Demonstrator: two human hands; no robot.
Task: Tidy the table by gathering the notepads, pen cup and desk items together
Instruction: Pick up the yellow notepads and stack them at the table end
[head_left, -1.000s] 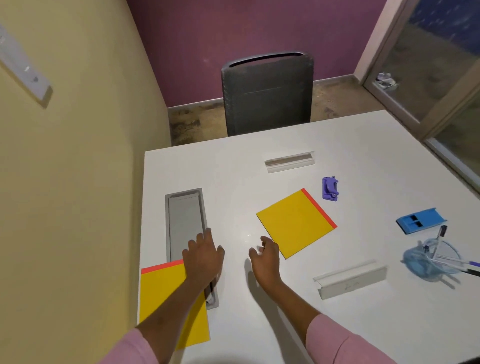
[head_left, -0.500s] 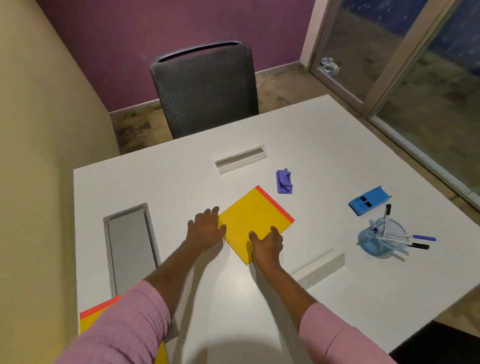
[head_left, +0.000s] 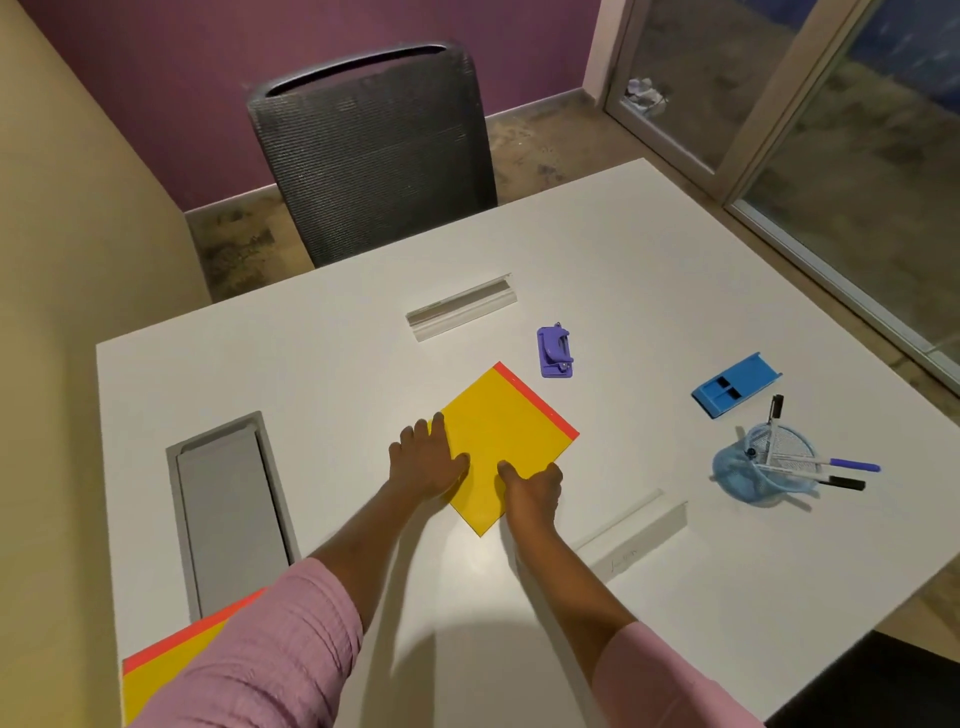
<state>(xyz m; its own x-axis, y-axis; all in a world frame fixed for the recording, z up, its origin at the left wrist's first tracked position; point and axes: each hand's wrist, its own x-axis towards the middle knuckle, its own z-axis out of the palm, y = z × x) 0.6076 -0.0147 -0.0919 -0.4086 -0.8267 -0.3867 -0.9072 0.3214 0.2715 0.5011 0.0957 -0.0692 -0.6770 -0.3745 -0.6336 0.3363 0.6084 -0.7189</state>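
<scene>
A yellow notepad (head_left: 506, 436) with a red binding strip lies turned like a diamond in the middle of the white table (head_left: 649, 270). My left hand (head_left: 426, 460) rests flat on its left corner, thumb on the cover. My right hand (head_left: 532, 486) pinches the pad's lower right edge, thumb on top and fingers curled at the rim. A second yellow notepad (head_left: 156, 675) lies at the near left corner, partly hidden by my left sleeve. A blue mesh pen cup (head_left: 753, 470) lies tipped over at the right with pens (head_left: 831, 470) spilling out.
A purple hole punch (head_left: 556, 353) sits just beyond the pad, and a blue desk item (head_left: 735, 384) lies right of it. Two white strip holders (head_left: 462, 306) (head_left: 634, 535) lie on the table. A grey cable hatch (head_left: 228, 514) is at the left, a chair (head_left: 374, 150) behind.
Both hands moved from the near left of the table onto the central yellow notepad. My view swung right, so the second notepad slid to the bottom left corner.
</scene>
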